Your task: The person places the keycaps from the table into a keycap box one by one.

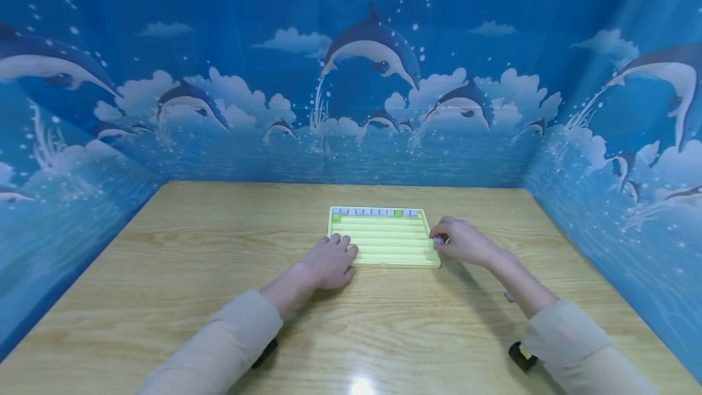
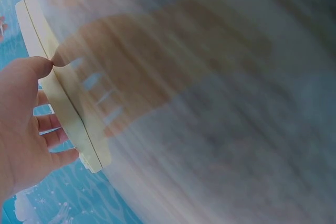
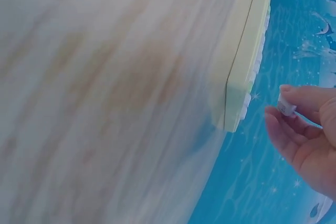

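Observation:
A pale yellow-green ridged tray [image 1: 384, 258] lies on the table, with a row of small white and green pieces [image 1: 367, 212] along its far edge and one green piece at the left of the second row. My left hand [image 1: 331, 261] holds the tray's near left corner, thumb against the front wall and fingers over the top. At the tray's right side, my right hand [image 1: 460, 241] pinches a small white keycap-like piece [image 3: 286, 105] between thumb and fingers. Dark marks show on that piece in the right wrist view. It is held above and apart from the tray.
A small grey piece [image 1: 509, 296] lies on the wooden table [image 1: 219, 230] near my right forearm. Black devices [image 1: 523, 356] sit under both wrists. Blue dolphin-print curtains [image 1: 351, 151] hang at the back and both sides.

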A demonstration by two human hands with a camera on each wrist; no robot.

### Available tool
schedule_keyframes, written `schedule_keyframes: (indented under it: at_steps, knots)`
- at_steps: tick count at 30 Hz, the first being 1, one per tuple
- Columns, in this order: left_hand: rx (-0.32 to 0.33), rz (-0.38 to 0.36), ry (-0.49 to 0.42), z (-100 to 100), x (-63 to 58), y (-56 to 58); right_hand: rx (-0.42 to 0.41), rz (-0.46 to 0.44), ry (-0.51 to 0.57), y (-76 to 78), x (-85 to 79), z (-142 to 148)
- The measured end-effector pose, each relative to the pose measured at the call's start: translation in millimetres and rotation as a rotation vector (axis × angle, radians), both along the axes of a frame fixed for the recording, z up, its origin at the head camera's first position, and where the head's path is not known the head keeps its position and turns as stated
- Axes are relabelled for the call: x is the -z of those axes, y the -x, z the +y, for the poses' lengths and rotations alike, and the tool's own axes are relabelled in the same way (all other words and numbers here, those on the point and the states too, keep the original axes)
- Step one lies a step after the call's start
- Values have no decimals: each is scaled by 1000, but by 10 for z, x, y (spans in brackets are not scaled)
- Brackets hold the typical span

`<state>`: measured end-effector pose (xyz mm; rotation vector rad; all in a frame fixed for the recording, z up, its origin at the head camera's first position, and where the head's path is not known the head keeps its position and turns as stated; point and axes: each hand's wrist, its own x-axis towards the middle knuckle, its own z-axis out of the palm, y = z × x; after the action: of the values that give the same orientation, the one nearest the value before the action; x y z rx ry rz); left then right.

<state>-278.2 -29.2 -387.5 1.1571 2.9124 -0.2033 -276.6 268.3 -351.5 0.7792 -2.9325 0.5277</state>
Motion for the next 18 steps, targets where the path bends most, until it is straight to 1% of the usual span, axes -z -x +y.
schedule_keyframes:
  at_steps: [6, 12, 15, 18]
  knots:
    - [4, 7, 5, -2, -3, -1, -75, -5, 17, 44, -18, -122]
    - [12, 15, 3, -4, 11, 5, -69, -76, 34, 96, -39, -262]
    - [9, 12, 5, -10, 13, 5, -66, -84, 46, 125, -43, -329]
    - [8, 13, 3, -8, 15, 6, -79, -60, 48, 155, -42, -384]
